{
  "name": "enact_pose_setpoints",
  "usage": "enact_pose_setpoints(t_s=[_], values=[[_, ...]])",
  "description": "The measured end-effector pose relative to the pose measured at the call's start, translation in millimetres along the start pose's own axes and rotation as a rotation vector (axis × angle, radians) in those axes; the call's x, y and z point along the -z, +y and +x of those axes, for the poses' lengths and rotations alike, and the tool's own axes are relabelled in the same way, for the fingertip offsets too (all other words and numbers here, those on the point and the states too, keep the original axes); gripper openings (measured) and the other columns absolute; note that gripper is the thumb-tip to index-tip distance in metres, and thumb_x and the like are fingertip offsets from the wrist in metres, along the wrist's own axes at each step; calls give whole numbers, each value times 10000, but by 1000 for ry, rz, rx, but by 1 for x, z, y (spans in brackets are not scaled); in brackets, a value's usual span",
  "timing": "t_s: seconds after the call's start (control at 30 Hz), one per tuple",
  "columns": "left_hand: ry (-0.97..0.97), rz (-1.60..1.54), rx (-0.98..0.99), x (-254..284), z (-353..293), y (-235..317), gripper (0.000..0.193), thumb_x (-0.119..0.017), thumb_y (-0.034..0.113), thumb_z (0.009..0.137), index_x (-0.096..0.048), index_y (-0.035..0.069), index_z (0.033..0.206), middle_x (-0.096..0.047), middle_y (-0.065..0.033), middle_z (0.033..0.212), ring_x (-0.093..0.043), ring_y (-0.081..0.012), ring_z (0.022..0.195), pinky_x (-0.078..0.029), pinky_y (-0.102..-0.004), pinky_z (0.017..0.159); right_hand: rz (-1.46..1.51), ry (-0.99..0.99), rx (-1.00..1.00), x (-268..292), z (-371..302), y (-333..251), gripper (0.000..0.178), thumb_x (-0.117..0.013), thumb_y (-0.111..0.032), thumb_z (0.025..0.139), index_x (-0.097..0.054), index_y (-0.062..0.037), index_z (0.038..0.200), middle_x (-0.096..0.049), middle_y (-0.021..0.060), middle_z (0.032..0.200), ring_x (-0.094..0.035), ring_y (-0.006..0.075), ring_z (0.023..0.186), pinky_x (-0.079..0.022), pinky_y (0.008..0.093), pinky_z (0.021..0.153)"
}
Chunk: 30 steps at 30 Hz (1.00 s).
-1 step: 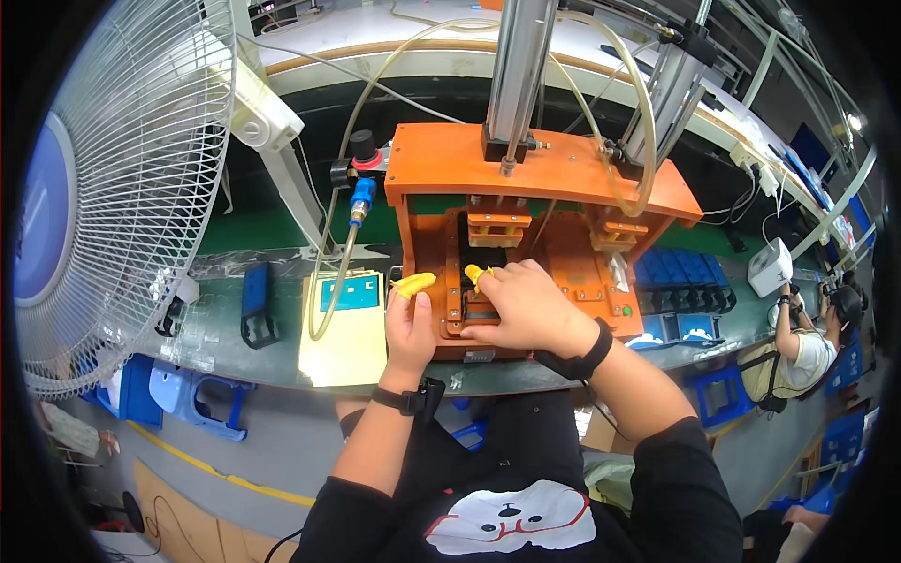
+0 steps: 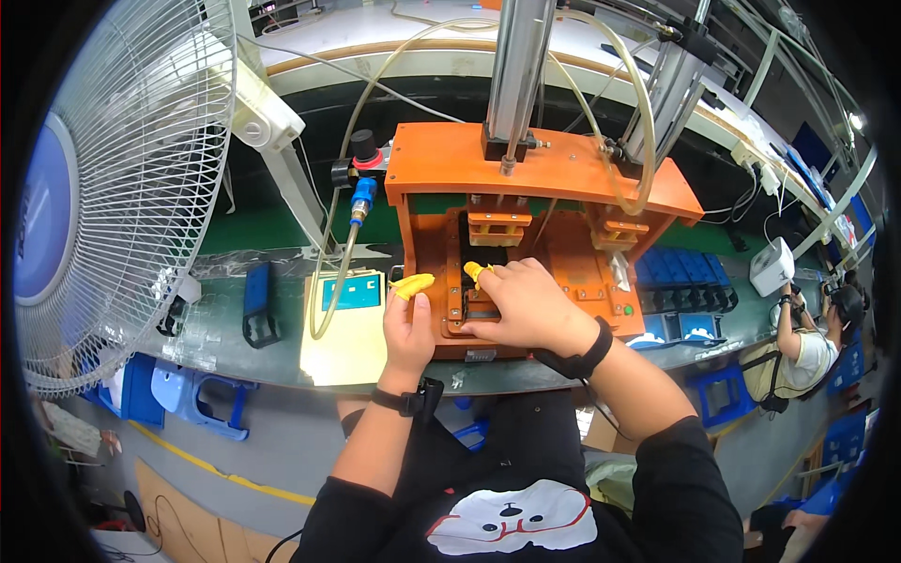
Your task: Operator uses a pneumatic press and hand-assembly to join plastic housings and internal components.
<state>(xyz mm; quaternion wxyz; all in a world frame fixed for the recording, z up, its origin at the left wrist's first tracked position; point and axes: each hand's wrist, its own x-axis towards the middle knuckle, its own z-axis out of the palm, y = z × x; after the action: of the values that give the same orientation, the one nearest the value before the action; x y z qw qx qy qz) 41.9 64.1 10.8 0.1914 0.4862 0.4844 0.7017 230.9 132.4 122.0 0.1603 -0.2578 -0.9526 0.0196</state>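
An orange pneumatic press (image 2: 540, 155) stands on the bench before me, its black-lined slot (image 2: 481, 255) under the left press head. My right hand (image 2: 530, 305) rests over the front of this slot. Its forefinger, wearing a yellow finger cover (image 2: 476, 270), reaches to the slot's edge, and the thumb is spread apart nearer me; the other fingers are partly hidden. At the press's left front corner is my left hand (image 2: 409, 328), fingers stretched upward with a yellow cover (image 2: 413, 285) on them and the thumb beside. I see nothing held in it.
Left of the press lie yellow sheets (image 2: 343, 352) with a teal plate (image 2: 353, 292) on top, and a dark blue casing (image 2: 258, 305). A caged fan (image 2: 131, 178) fills the left side. Several blue-black casings (image 2: 680, 277) stand right of the press. A co-worker (image 2: 807, 347) sits far right.
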Motion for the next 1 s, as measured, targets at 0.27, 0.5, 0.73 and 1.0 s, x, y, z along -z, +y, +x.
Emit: enact_pose_setpoints(t_s=[0.27,0.5,0.73,1.0], values=[[-184,500,-291,51,-27,18,403,-694,87,820,-633,35,1216,-630,-140,1240,-512,-382,1173,-372,-477,1076,304,316,-6,-10,-77,-42,429,-784,-258,809,-666,-14,1141,-605,133,943,-585,357,943,-460,427,833],[-485,808,-188,62,-30,13,577,-749,201,824,-587,34,1352,-589,-143,1383,-423,-417,1354,-322,-478,1141,682,-15,-72,-68,-130,-58,351,-746,-257,878,-669,-14,1120,-643,157,935,-615,364,891,-488,417,802],[-170,876,-173,93,-68,-21,611,-767,218,834,-538,-30,1344,-537,-226,1409,-440,-461,1345,-321,-532,1150,727,-12,-172,-75,-151,-41,338,-721,-270,907,-677,-20,1129,-671,155,937,-640,358,908,-505,414,832],[-191,966,83,113,-91,-39,572,-760,185,835,-560,-46,1319,-516,-273,1416,-400,-497,1380,-312,-551,1154,1024,-95,-258,-95,-150,-43,275,-689,-197,939,-673,1,1129,-690,160,981,-670,328,902,-534,385,817]])
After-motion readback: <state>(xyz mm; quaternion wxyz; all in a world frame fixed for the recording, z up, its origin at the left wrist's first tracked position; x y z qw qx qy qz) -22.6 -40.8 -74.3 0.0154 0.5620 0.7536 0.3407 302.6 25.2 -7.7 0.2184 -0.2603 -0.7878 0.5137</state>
